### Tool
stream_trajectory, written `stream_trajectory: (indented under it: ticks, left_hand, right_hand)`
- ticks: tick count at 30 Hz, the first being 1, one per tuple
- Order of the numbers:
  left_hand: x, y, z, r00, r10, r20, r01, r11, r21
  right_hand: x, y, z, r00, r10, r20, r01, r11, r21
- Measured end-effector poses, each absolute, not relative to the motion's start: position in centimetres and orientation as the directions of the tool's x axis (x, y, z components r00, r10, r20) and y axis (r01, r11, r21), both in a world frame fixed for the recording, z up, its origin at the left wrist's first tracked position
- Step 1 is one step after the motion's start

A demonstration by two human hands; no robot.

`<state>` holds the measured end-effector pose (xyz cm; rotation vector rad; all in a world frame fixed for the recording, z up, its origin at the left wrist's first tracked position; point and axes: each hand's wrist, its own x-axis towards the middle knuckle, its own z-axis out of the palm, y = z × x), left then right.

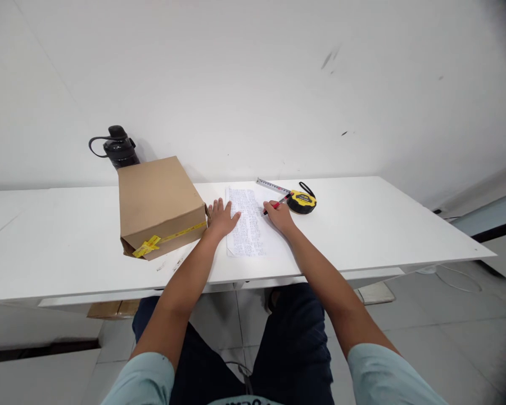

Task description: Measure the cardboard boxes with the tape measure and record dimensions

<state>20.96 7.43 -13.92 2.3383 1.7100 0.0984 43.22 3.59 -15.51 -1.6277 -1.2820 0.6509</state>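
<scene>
A sheet of paper covered in handwriting lies on the white table in front of me. My left hand rests with fingers spread at the sheet's left edge, close beside the cardboard box. A red and black pen is gripped in my right hand, its tip at the right part of the paper. Just beyond that hand sits a yellow and black tape measure, with a length of its metal blade pulled out to the left.
Behind the box stands a black bottle with a carrying loop. Yellow tape runs along the box's front side. The table meets a white wall at the back. Its front edge is near my legs.
</scene>
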Motion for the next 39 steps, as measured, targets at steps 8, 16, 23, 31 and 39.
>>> stream_trajectory:
  ticks: [8, 16, 23, 31, 39]
  left_hand:
    - [20.94, 7.35, -13.78, 0.311, 0.946, -0.094, 0.931, -0.284, 0.23]
    - [20.94, 7.45, -13.93, 0.314, 0.945, -0.088, 0.931, -0.288, 0.227]
    - [20.81, 7.34, -13.77, 0.316, 0.944, -0.094, 0.929, -0.288, 0.231]
    - [20.8, 7.69, -14.27, 0.316, 0.945, -0.083, 0.928, -0.29, 0.233]
    - [20.86, 7.54, -14.05, 0.311, 0.946, -0.094, 0.931, -0.283, 0.231]
  right_hand:
    - [43.21, 3.68, -15.55, 0.338, 0.929, 0.153, 0.453, -0.018, -0.891]
    - [43.26, 3.78, -15.7, 0.328, 0.933, 0.146, 0.45, -0.019, -0.893]
    - [43.22, 3.89, -15.95, 0.376, 0.91, 0.173, 0.447, -0.015, -0.894]
    - [43.34, 3.96, -15.79, 0.377, 0.914, 0.147, 0.44, -0.037, -0.897]
    - [43.36, 4.14, -15.9, 0.407, 0.901, 0.15, 0.445, -0.053, -0.894]
